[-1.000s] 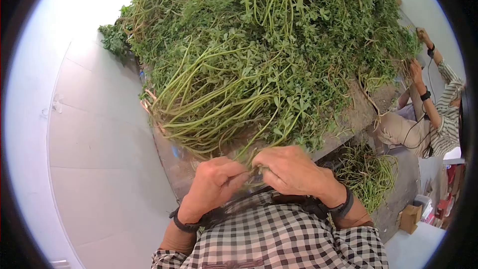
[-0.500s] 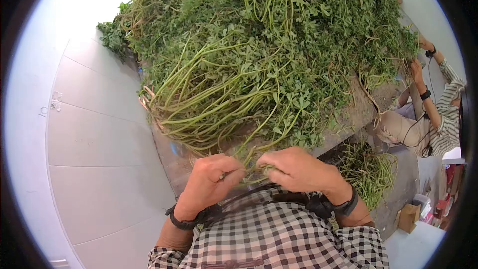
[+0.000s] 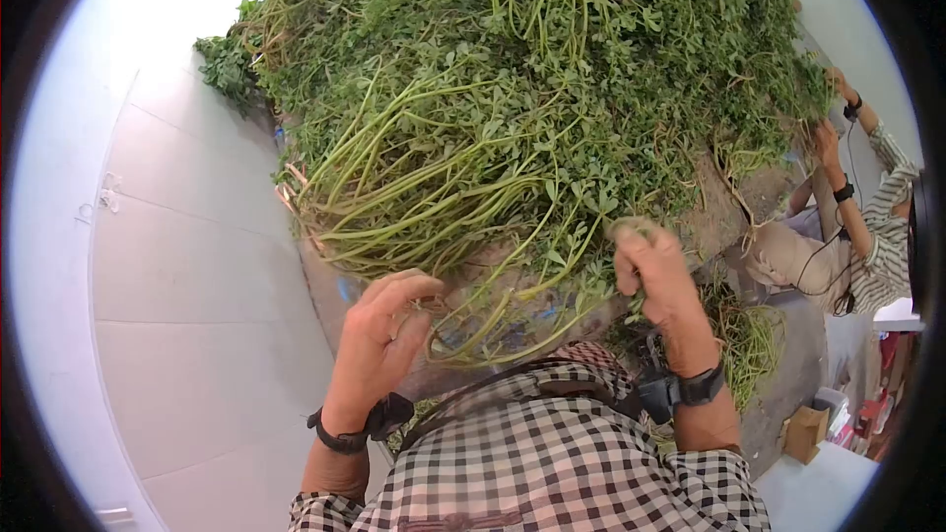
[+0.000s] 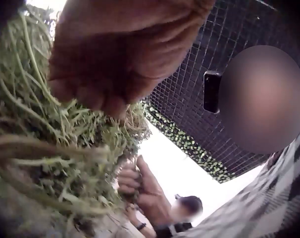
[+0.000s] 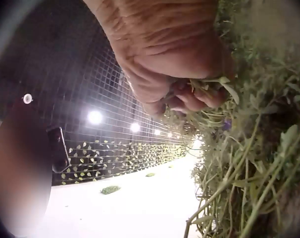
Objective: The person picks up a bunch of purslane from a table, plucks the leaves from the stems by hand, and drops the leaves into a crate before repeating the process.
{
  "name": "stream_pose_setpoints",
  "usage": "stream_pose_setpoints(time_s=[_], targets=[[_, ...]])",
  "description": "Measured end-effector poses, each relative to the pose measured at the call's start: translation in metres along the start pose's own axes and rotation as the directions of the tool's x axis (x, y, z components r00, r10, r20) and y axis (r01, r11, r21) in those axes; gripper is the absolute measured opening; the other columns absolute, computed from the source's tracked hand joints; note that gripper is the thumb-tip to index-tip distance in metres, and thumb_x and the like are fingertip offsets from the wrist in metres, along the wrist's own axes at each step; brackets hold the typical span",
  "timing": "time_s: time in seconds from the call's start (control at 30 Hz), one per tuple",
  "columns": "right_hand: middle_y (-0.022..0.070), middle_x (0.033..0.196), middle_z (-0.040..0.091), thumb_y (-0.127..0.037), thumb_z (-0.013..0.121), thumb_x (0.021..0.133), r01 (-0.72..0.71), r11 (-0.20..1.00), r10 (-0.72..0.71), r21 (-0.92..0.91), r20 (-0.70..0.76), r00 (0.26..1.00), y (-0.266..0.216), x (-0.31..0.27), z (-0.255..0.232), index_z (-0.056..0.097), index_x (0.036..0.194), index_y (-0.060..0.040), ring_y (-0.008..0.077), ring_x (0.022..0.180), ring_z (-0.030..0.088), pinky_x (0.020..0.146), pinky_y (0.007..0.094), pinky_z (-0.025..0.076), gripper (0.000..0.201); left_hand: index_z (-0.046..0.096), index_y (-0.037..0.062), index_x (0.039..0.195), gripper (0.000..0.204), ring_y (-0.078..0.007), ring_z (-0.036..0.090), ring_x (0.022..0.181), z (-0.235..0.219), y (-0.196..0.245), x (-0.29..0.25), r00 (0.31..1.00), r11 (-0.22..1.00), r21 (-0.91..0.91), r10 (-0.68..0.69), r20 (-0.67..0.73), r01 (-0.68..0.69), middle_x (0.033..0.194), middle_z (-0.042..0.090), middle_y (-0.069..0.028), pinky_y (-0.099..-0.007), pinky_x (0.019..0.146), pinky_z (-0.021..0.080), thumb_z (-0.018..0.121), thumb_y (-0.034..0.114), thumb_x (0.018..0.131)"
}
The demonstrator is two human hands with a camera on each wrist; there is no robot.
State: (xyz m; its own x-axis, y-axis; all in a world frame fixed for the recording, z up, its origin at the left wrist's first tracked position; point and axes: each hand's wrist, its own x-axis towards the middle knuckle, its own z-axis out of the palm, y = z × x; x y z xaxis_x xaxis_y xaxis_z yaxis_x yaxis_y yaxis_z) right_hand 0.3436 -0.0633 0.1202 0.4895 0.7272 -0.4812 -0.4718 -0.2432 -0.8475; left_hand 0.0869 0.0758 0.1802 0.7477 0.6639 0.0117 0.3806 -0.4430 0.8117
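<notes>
We watched the right hand point(image 3: 658, 276) curl round a leafy sprig point(image 5: 230, 90); the left hand point(image 3: 379, 340) hung half-curled, its grip unclear. Between them, before the heap point(image 3: 591, 108), lay stems point(image 3: 537, 290): light, bendy, probably bruisable, best pinched low.

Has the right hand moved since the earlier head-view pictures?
Yes: the right hand has shifted rightward and up in the head view, judged against the cardboard box.
</notes>
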Motion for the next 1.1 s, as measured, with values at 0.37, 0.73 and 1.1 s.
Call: stream_pose_setpoints(time_s=[0.37, 0.73, 1.1], targets=[[-0.0021, 0.066, 0.049, -0.017, 0.055, 0.085, 0.092, 0.995, -0.099, 0.040, 0.268, 0.958, -0.022, -0.005, 0.039, 0.059, 0.099, -0.0032, 0.0071, 0.053, 0.041, 0.048, 0.0218, 0.032, 0.021, 0.055, 0.0021, 0.105, 0.030, -0.0252, 0.062, 0.081, 0.018, 0.034, 0.021, 0.975, 0.993, -0.023, 0.114, 0.189, -0.112, 0.091, 0.063, -0.0130, -0.0309, 0.071, 0.048, 0.058, 0.006, 0.076], [0.0129, 0.085, 0.056, -0.008, 0.057, 0.074, 0.757, 0.447, -0.520, -0.476, 0.550, 0.653, -0.009, -0.009, 0.069, 0.057, 0.090, -0.0025, 0.0314, 0.075, 0.054, 0.065, 0.0345, 0.045, 0.017, 0.055, 0.0003, 0.091, 0.010, -0.0152, 0.060, 0.061, 0.002, 0.021, 0.014, 0.989, 0.992, -0.127, -0.003, 0.149, 0.022, 0.067, 0.061, -0.0066, -0.0250, 0.057, 0.046, 0.050, 0.006, 0.083], [0.0063, 0.072, 0.053, -0.006, 0.060, 0.074, 0.718, 0.498, -0.591, -0.486, 0.416, 0.691, -0.044, -0.009, 0.057, 0.058, 0.088, -0.0039, 0.0180, 0.065, 0.053, 0.056, 0.0283, 0.042, 0.015, 0.056, 0.0023, 0.090, 0.011, -0.0191, 0.061, 0.059, -0.004, 0.021, 0.013, 0.983, 0.999, -0.045, -0.005, 0.183, 0.014, 0.067, 0.061, -0.0094, -0.0262, 0.055, 0.046, 0.054, 0.005, 0.080]])
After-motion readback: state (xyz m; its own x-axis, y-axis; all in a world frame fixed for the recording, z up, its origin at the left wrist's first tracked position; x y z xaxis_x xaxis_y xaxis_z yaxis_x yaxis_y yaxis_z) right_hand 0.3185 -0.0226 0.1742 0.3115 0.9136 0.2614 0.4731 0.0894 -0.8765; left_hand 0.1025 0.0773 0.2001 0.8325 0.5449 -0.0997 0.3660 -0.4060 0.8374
